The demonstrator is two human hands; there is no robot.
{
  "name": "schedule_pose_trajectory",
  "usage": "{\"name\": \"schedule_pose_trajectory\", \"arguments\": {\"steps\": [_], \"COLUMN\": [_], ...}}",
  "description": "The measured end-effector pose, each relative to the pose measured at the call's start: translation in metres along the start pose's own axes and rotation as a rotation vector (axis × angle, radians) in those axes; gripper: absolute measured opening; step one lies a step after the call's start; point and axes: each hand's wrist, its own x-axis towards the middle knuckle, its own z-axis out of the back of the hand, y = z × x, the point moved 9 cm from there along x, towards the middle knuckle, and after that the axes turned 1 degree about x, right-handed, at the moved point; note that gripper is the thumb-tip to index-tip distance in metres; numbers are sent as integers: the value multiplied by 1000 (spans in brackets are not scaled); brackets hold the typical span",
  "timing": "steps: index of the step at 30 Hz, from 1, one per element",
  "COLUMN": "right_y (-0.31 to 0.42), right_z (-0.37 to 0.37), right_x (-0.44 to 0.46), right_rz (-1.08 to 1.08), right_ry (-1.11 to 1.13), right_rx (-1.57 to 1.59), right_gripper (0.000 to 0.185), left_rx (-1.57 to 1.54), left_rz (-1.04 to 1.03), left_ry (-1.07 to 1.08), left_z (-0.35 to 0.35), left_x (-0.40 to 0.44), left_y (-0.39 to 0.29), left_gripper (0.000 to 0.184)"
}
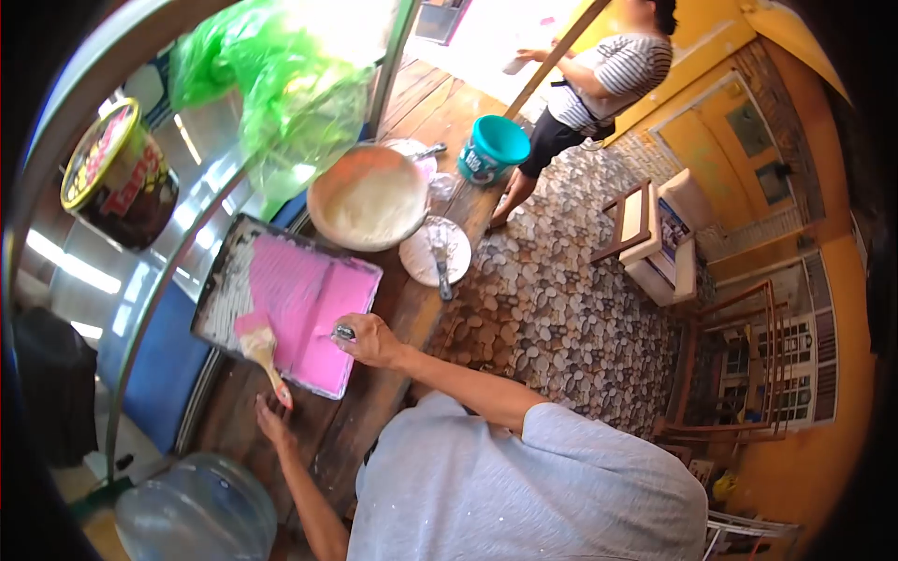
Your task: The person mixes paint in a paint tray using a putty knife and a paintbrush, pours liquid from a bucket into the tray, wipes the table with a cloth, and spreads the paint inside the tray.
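A dark rectangular tray [217, 329] lies on the wooden table, spread with pink cream [292, 273]; a whitish, ridged area shows on its left. My right hand [372, 342] is closed around a dark-handled spreader [344, 331] over the tray's right part; most of its blade is hidden. A flat brush [259, 346] with pink-smeared bristles rests across the tray's near edge, its red-tipped handle pointing toward me. My left hand [273, 421] is at the near left, fingers apart beside the handle's end; whether they touch it is unclear.
Beyond the tray stand a bowl of pale mixture [367, 201], a plate with a knife [458, 248] and a teal bucket [496, 150]. Left are a green plastic bag [309, 122], a Tang tub [117, 178] and a large clear bottle [201, 514]. Another person [599, 84] stands behind.
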Motion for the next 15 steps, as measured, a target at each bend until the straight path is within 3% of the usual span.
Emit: {"name": "schedule_pose_trajectory", "arguments": {"steps": [7,12,15], "right_y": [4,-8,-13], "right_z": [9,22,13], "right_x": [-6,-5,-11], "right_rz": [66,-99,-66], "right_ry": [-77,-81,-98], "right_rx": [9,-33,-37], "right_gripper": [27,27,28], "left_rx": [50,61,101], "left_rz": [-78,-126,-163], "left_ry": [31,92,109], "left_z": [-9,-13,-14], "left_x": [0,-5,-10], "left_y": [-6,-10,-15], "left_gripper": [52,51,51]}}
